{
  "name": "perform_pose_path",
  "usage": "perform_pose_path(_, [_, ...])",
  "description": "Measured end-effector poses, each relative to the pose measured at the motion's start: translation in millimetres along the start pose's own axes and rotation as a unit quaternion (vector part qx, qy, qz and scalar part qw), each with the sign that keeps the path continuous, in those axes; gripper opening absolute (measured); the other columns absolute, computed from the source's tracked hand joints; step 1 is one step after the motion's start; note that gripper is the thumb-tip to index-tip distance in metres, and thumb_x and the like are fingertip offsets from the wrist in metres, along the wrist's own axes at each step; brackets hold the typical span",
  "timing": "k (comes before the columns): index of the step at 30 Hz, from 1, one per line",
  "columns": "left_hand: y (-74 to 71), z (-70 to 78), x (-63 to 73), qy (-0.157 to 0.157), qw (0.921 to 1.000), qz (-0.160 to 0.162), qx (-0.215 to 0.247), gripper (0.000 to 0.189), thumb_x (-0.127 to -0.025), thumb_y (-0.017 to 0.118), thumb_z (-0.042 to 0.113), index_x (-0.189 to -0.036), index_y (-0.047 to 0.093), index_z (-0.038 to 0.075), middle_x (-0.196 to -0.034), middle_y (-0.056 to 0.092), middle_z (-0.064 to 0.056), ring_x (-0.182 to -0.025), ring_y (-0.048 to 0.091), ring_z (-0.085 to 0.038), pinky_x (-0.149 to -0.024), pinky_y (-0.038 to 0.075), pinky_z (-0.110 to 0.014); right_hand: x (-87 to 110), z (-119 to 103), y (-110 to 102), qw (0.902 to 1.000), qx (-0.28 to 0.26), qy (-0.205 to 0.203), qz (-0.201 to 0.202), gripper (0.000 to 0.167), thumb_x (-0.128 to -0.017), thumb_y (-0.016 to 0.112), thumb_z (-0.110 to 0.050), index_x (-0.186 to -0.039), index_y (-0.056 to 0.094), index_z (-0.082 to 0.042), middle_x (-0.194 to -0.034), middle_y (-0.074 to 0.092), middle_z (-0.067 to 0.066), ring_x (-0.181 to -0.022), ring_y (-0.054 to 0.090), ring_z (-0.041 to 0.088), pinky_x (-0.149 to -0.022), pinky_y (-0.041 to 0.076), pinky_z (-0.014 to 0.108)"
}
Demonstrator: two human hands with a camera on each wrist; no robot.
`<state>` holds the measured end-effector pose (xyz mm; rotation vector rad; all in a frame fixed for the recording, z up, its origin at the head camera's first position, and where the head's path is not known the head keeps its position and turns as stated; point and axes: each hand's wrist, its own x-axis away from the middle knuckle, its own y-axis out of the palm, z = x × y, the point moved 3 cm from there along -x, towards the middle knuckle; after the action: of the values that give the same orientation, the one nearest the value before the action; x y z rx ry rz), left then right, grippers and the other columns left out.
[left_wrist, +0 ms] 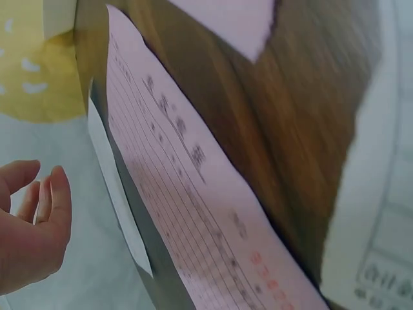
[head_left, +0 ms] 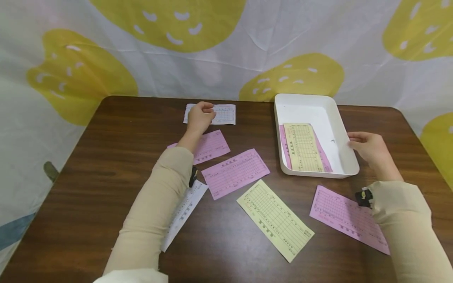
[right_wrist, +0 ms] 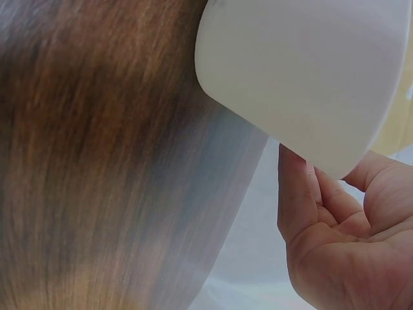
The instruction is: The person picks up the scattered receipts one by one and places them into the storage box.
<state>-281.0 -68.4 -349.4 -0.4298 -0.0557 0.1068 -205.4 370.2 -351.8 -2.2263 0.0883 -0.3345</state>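
Over a white printed slip (head_left: pixel 226 114) at the back of the table hovers my left hand (head_left: pixel 200 118). Its fingers are loosely bent with nothing between them; the left wrist view shows the hand (left_wrist: pixel 32 226) apart from the paper. A pink slip (head_left: pixel 214 144) lies just in front, partly hidden by the left forearm. My right hand (head_left: pixel 371 151) grips the right side of a white tray (head_left: pixel 304 108), thumb at the rim and fingers under its edge in the right wrist view. Inside the tray, a yellow slip (head_left: pixel 302 147) lies on pink paper (head_left: pixel 324 160).
Another pink slip (head_left: pixel 235 173) and a yellow slip (head_left: pixel 276 220) lie mid-table. A white slip (head_left: pixel 184 216) is partly under the left sleeve, and a pink slip (head_left: pixel 343 214) partly under the right. A patterned cloth (head_left: pixel 219 70) hangs behind the table's back edge.
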Motion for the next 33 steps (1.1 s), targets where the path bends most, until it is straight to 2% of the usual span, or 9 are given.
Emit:
perform_pose_path(6, [-14.3, -11.5, -4.1, -0.013, 0.9992, 0.023, -0.029, 0.032, -0.089, 0.057, 0.005, -0.121, 0.061, 0.0, -0.116, 0.067, -0.017, -0.105, 0.065, -0.027, -0.086, 0.058, -0.031, 1.0, -1.0, 0.9, 0.9999, 0.004, 0.009, -0.002, 0.045, -0.099, 0.046, -0.018, -0.134, 0.046, 0.009, -0.129, 0.051, 0.029, -0.084, 0.048, 0.0, -0.07, 0.046, 0.013])
perform_pose_path(10, [-24.7, -20.7, -6.9, -0.014, 0.9979, 0.04, -0.048, 0.032, -0.09, 0.058, 0.004, -0.121, 0.061, 0.0, -0.117, 0.067, -0.018, -0.108, 0.064, -0.029, -0.091, 0.056, -0.034, 2.2, -2.2, 1.9, 0.9999, 0.002, 0.01, -0.004, 0.045, -0.099, 0.045, -0.018, -0.135, 0.045, 0.009, -0.13, 0.05, 0.03, -0.096, 0.054, 0.015, -0.072, 0.046, 0.015])
perform_pose_path(13, [-32.6, -26.7, -8.6, -0.012, 0.9964, 0.048, -0.069, 0.033, -0.09, 0.058, 0.004, -0.122, 0.061, 0.0, -0.118, 0.067, -0.018, -0.111, 0.062, -0.03, -0.095, 0.053, -0.037, 2.5, -2.3, 2.6, 0.9999, 0.0, 0.011, -0.004, 0.045, -0.099, 0.044, -0.018, -0.135, 0.044, 0.009, -0.13, 0.05, 0.03, -0.105, 0.053, 0.026, -0.074, 0.046, 0.017])
perform_pose_path(15, [-37.6, -30.2, -9.3, -0.011, 0.9952, 0.054, -0.08, 0.033, -0.09, 0.057, 0.003, -0.122, 0.061, 0.001, -0.118, 0.066, -0.018, -0.113, 0.06, -0.031, -0.097, 0.052, -0.038, 2.5, -2.1, 2.9, 0.9999, -0.001, 0.013, -0.004, 0.046, -0.1, 0.043, -0.018, -0.136, 0.044, 0.009, -0.13, 0.05, 0.03, -0.108, 0.051, 0.029, -0.074, 0.046, 0.018])
perform_pose_path(25, [-49.8, -45.2, -14.2, -0.023, 0.9935, 0.064, -0.092, 0.034, -0.089, 0.059, 0.004, -0.123, 0.061, 0.001, -0.119, 0.066, -0.019, -0.113, 0.06, -0.031, -0.101, 0.049, -0.039, 3.3, -2.5, 3.7, 0.9998, -0.009, 0.02, 0.0, 0.046, -0.099, 0.044, -0.017, -0.136, 0.043, 0.009, -0.13, 0.048, 0.031, -0.112, 0.05, 0.035, -0.081, 0.048, 0.027])
perform_pose_path(32, [-51.0, -49.6, -14.1, -0.031, 0.9924, 0.066, -0.099, 0.034, -0.09, 0.06, 0.005, -0.123, 0.06, -0.001, -0.12, 0.065, -0.02, -0.114, 0.06, -0.031, -0.102, 0.049, -0.039, 0.6, 0.1, 3.5, 0.9998, -0.011, 0.018, 0.001, 0.046, -0.099, 0.045, -0.018, -0.136, 0.043, 0.009, -0.129, 0.05, 0.031, -0.11, 0.05, 0.034, -0.081, 0.05, 0.033])
perform_pose_path(33, [-50.8, -50.3, -14.0, -0.033, 0.9924, 0.065, -0.099, 0.034, -0.09, 0.06, 0.006, -0.123, 0.06, -0.002, -0.12, 0.065, -0.02, -0.114, 0.06, -0.031, -0.102, 0.049, -0.04, -0.5, 1.1, 3.6, 0.9998, -0.007, 0.02, 0.006, 0.045, -0.099, 0.045, -0.018, -0.135, 0.045, 0.008, -0.126, 0.053, 0.028, -0.107, 0.052, 0.03, -0.079, 0.051, 0.032])
